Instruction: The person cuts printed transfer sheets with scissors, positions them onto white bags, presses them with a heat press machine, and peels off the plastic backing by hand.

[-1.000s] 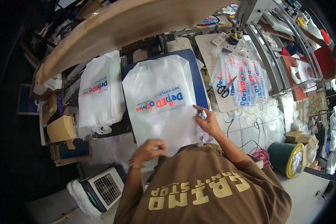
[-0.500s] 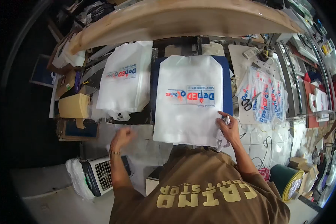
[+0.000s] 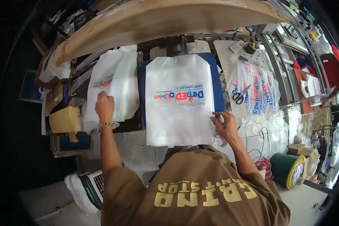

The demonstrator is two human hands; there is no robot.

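A white bag [image 3: 179,124] with blue and red print lies flat over a blue board in front of me. My right hand [image 3: 228,127] is at the bag's lower right edge, fingers closed on its side with a crumpled white strip by the thumb. To the left is a stack of similar printed white bags [image 3: 126,86], its layers fanned out along the right side. My left hand [image 3: 104,106] rests over that stack just below the print, fingertips pinched on the top bag. The blue board [image 3: 217,86] shows along the bag's right side.
Black scissors [image 3: 238,98] lie on printed clear plastic sheets [image 3: 265,88] on the right. A long wrapped beam [image 3: 169,20] crosses the far side. A yellow box-like piece [image 3: 64,119] stands at left, and a green drum [image 3: 288,169] is at lower right.
My left hand has moved up and left from below the stack onto its top bag, which has shifted toward me. My right hand stays at the flat bag's edge. The view has shifted rightward.
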